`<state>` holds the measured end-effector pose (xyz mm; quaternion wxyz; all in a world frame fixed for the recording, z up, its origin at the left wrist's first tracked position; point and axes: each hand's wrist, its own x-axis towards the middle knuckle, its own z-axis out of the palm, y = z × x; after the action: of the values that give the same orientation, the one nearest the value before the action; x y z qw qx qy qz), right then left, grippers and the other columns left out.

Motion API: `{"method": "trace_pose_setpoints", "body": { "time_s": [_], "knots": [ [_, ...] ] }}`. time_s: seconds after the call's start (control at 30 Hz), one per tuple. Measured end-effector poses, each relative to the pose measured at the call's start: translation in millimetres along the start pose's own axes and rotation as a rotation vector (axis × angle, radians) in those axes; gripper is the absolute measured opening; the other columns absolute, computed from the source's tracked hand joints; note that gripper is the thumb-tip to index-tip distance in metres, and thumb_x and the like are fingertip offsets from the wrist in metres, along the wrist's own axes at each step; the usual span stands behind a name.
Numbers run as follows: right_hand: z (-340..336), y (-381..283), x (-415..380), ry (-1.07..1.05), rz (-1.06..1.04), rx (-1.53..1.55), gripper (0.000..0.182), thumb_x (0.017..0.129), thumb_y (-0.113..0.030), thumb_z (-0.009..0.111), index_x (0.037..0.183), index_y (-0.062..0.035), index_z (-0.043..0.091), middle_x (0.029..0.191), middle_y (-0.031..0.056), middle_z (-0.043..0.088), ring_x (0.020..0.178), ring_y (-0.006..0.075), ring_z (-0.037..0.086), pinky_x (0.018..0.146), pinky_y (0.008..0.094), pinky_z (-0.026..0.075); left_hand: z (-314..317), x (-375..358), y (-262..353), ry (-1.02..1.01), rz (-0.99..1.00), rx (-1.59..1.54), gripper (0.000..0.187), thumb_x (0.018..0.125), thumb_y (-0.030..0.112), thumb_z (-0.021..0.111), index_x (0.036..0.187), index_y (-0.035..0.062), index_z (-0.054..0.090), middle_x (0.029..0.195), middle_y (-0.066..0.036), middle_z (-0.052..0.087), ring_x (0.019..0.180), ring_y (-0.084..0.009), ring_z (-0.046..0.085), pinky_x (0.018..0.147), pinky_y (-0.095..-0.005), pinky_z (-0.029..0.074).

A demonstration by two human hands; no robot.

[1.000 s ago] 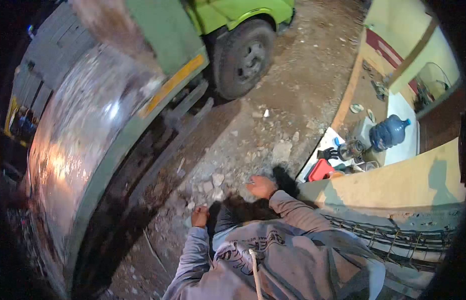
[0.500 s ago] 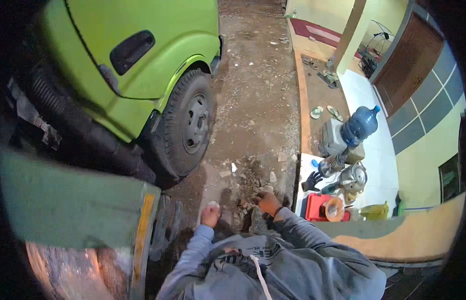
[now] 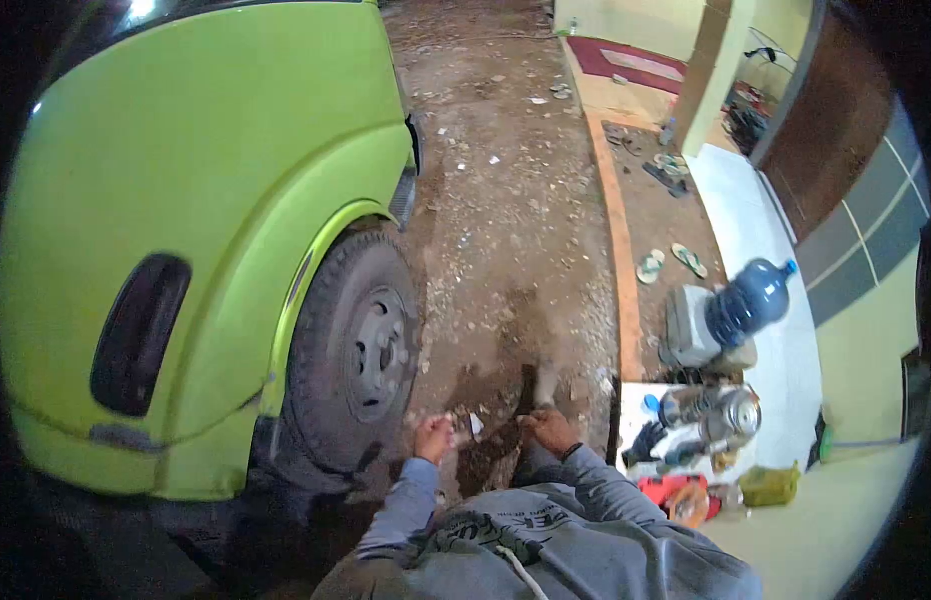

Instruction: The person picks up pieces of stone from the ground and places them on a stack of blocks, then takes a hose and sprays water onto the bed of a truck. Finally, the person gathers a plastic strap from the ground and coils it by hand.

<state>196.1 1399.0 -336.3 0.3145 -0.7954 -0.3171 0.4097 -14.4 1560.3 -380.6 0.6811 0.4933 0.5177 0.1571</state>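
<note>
My left hand (image 3: 434, 438) is held low in front of my body, its fingers curled closed; whether anything is in them I cannot make out. Beside it on the ground lies a small white scrap (image 3: 476, 424). My right hand (image 3: 549, 432), with a dark band at the wrist, is also closed, over the dirt ground in front of me; its grip is hidden. Both hands are apart from each other. Nearest to the left hand is the truck's front tyre (image 3: 356, 350).
A green truck cab (image 3: 206, 150) stands at left. A raised orange-edged step (image 3: 620, 260) runs along the right, with sandals (image 3: 651, 266), a blue water jug (image 3: 748, 303), a kettle (image 3: 734, 415) and a red container (image 3: 671, 490). Dirt and gravel stretch ahead.
My view has moved forward along the truck: the cab and wheel sit further left, and the jug and kettle lower. Both hands remain in front of my body, closed.
</note>
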Motion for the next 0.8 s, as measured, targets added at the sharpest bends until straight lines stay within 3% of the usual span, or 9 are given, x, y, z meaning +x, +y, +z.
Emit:
{"method": "trace_pose_setpoints", "body": {
  "time_s": [0.1, 0.2, 0.3, 0.37, 0.43, 0.57, 0.7, 0.77, 0.8],
  "knots": [
    [-51.5, -20.7, 78.7, -0.022, -0.019, -0.279, 0.039, 0.079, -0.04, 0.054, 0.08, -0.0024, 0.066, 0.084, 0.0212, 0.062, 0.078, 0.038, 0.058, 0.078, 0.0409, 0.044, 14.5, 77.3, -30.1, -0.035, 0.0, -0.194, 0.034, 0.081, 0.029, 0.061, 0.103, 0.0028, 0.052, 0.076, -0.006, 0.057, 0.058, -0.0146, 0.055, 0.05, -0.0277, 0.047],
    [-129.9, -24.0, 197.2, 0.069, -0.176, -0.338, 0.035, 0.079, -0.034, 0.055, 0.08, 0.0001, 0.064, 0.09, 0.0201, 0.062, 0.082, 0.0364, 0.059, 0.073, 0.0432, 0.045, 83.8, 133.3, 80.5, 0.248, -0.316, -0.285, 0.035, 0.082, 0.025, 0.061, 0.11, 0.0042, 0.052, 0.082, -0.006, 0.059, 0.068, -0.0161, 0.057, 0.058, -0.0276, 0.048],
    [-235.8, -45.3, 263.5, -0.012, -0.13, -0.222, 0.031, 0.078, -0.028, 0.057, 0.083, 0.0016, 0.062, 0.089, 0.0199, 0.062, 0.081, 0.0308, 0.06, 0.069, 0.041, 0.046, 159.3, 210.8, 157.5, -0.014, -0.002, 0.09, 0.034, 0.083, 0.02, 0.06, 0.112, 0.0045, 0.052, 0.09, -0.006, 0.059, 0.077, -0.0149, 0.056, 0.065, -0.0274, 0.047],
    [-313.6, -78.1, 308.9, -0.004, -0.058, -0.155, 0.031, 0.08, -0.029, 0.055, 0.094, -0.0015, 0.06, 0.092, 0.0204, 0.061, 0.084, 0.0314, 0.059, 0.072, 0.0399, 0.046, 217.2, 244.8, 231.1, -0.126, 0.301, 0.004, 0.034, 0.084, 0.022, 0.06, 0.112, 0.0041, 0.053, 0.091, -0.005, 0.059, 0.078, -0.0132, 0.054, 0.067, -0.0276, 0.046],
    [-372.5, -104.6, 355.9, 0.138, -0.139, 0.008, 0.036, 0.081, -0.027, 0.055, 0.106, -0.0026, 0.056, 0.099, 0.0208, 0.058, 0.089, 0.0317, 0.058, 0.075, 0.0382, 0.047, 261.7, 267.3, 309.7, -0.197, 0.169, -0.221, 0.034, 0.083, 0.024, 0.061, 0.109, 0.0029, 0.056, 0.088, -0.003, 0.059, 0.079, -0.0119, 0.054, 0.07, -0.0272, 0.045],
    [-420.9, -122.7, 433.2, 0.333, -0.171, 0.338, 0.047, 0.078, -0.017, 0.06, 0.117, 0.0038, 0.045, 0.111, 0.0204, 0.053, 0.097, 0.0269, 0.055, 0.077, 0.0348, 0.047, 298.8, 349.1, 341.8, -0.149, 0.301, 0.161, 0.036, 0.081, 0.028, 0.062, 0.107, 0.0028, 0.057, 0.088, -0.005, 0.06, 0.081, -0.0121, 0.055, 0.071, -0.0266, 0.046],
    [-420.2, -151.1, 486.2, 0.113, 0.123, 0.552, 0.047, 0.08, -0.024, 0.057, 0.117, 0.0025, 0.047, 0.111, 0.0217, 0.054, 0.105, 0.028, 0.052, 0.084, 0.0367, 0.044, 279.1, 467.4, 309.5, -0.123, 0.208, 0.195, 0.04, 0.079, 0.031, 0.062, 0.106, 0.0025, 0.057, 0.089, -0.008, 0.061, 0.082, -0.0147, 0.056, 0.073, -0.0284, 0.046],
    [-405.9, -91.2, 556.0, 0.056, -0.057, 0.306, 0.048, 0.081, -0.029, 0.053, 0.117, 0.0017, 0.048, 0.111, 0.0212, 0.054, 0.103, 0.0289, 0.053, 0.086, 0.0387, 0.042, 274.3, 528.6, 326.2, -0.169, 0.164, 0.101, 0.041, 0.079, 0.034, 0.062, 0.105, 0.0021, 0.058, 0.089, -0.009, 0.061, 0.083, -0.0159, 0.057, 0.073, -0.0292, 0.046],
    [-403.7, -104.8, 580.7, 0.047, -0.06, 0.252, 0.049, 0.081, -0.032, 0.052, 0.117, 0.0012, 0.048, 0.111, 0.0209, 0.054, 0.102, 0.0292, 0.054, 0.087, 0.0393, 0.041, 271.2, 549.9, 344.5, -0.211, 0.151, 0.054, 0.042, 0.079, 0.035, 0.061, 0.104, 0.0018, 0.058, 0.089, -0.009, 0.061, 0.082, -0.0164, 0.057, 0.073, -0.0292, 0.046]
  ]
}}
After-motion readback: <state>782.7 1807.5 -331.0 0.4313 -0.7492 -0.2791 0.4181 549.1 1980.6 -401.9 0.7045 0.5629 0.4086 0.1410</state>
